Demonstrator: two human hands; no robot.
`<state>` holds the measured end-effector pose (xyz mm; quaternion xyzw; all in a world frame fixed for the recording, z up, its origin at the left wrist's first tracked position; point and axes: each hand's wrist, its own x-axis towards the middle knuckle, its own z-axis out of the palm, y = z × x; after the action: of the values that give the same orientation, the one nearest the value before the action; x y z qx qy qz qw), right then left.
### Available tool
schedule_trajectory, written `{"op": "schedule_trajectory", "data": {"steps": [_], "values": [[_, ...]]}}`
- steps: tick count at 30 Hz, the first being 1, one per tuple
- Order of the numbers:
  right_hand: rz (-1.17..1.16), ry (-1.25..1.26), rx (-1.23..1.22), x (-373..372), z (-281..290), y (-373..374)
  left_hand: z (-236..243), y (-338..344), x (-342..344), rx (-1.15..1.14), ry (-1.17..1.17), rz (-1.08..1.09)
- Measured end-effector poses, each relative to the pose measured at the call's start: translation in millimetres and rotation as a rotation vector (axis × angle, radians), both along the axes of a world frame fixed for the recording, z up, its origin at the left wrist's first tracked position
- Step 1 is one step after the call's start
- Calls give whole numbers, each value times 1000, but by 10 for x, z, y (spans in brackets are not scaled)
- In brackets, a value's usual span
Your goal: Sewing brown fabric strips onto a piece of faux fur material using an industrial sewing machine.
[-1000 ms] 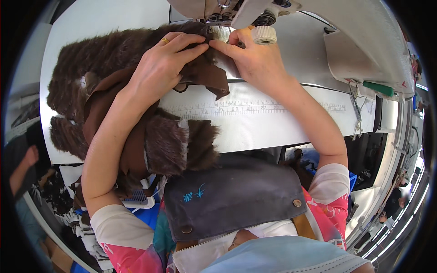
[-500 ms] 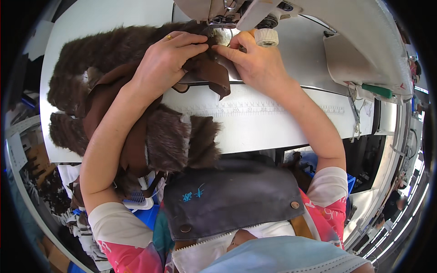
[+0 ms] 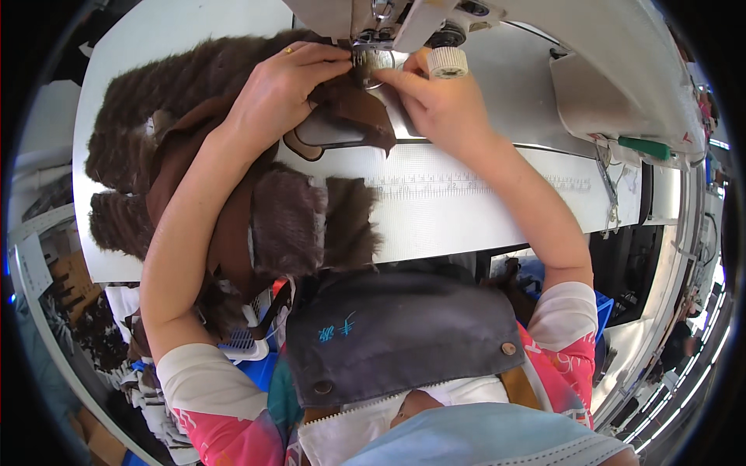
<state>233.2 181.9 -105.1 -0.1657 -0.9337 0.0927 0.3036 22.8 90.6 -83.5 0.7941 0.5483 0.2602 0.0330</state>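
My left hand (image 3: pixel 291 81) is closed on the edge of a brown fur piece (image 3: pixel 186 70), its fingertips beside a round metal disc (image 3: pixel 371 68) under the sewing machine head (image 3: pixel 381 19). The long fur lies to the left, with its smooth brown backing (image 3: pixel 183 159) turned up under my left forearm. A brown flap (image 3: pixel 361 109) hangs below my fingertips. Across the disc, my right hand (image 3: pixel 447 105) is closed, thumb stretched toward the disc. The other fingers are partly hidden near the white ridged knob (image 3: pixel 448 62), so what they grip does not show.
More fur strips (image 3: pixel 291 221) hang toward the table's front edge. A printed ruler scale (image 3: pixel 466 185) runs along the white table (image 3: pixel 435 221). At right stand the machine's body (image 3: pixel 590 101), a green-handled tool (image 3: pixel 645 149) and metal tweezers (image 3: pixel 610 194). A dark apron (image 3: pixel 404 334) covers my front.
The round disc shows more between my hands. My left hand has shifted slightly up and left, and my right thumb sits a little farther right. The brown flap has changed shape.
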Motion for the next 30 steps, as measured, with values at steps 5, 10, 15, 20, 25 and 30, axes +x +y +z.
{"op": "schedule_trajectory", "data": {"steps": [5,10,15,20,25,30], "values": [[9,95,-208,59,7,-27,56,-37,-84,15,16,-20],[-46,23,-342,347,112,-196,523,-531,-563,-241,-598,352],[121,-7,-379,188,228,-500,1063,-929,-817,-595,-1193,51],[156,60,-460,-435,203,-623,234,-591,-688,-78,-703,176],[109,163,-362,-1124,87,-467,-97,-314,-1270,-35,-715,472],[259,186,-960,-740,346,-728,741,-788,-1274,-194,-1773,-427]]}}
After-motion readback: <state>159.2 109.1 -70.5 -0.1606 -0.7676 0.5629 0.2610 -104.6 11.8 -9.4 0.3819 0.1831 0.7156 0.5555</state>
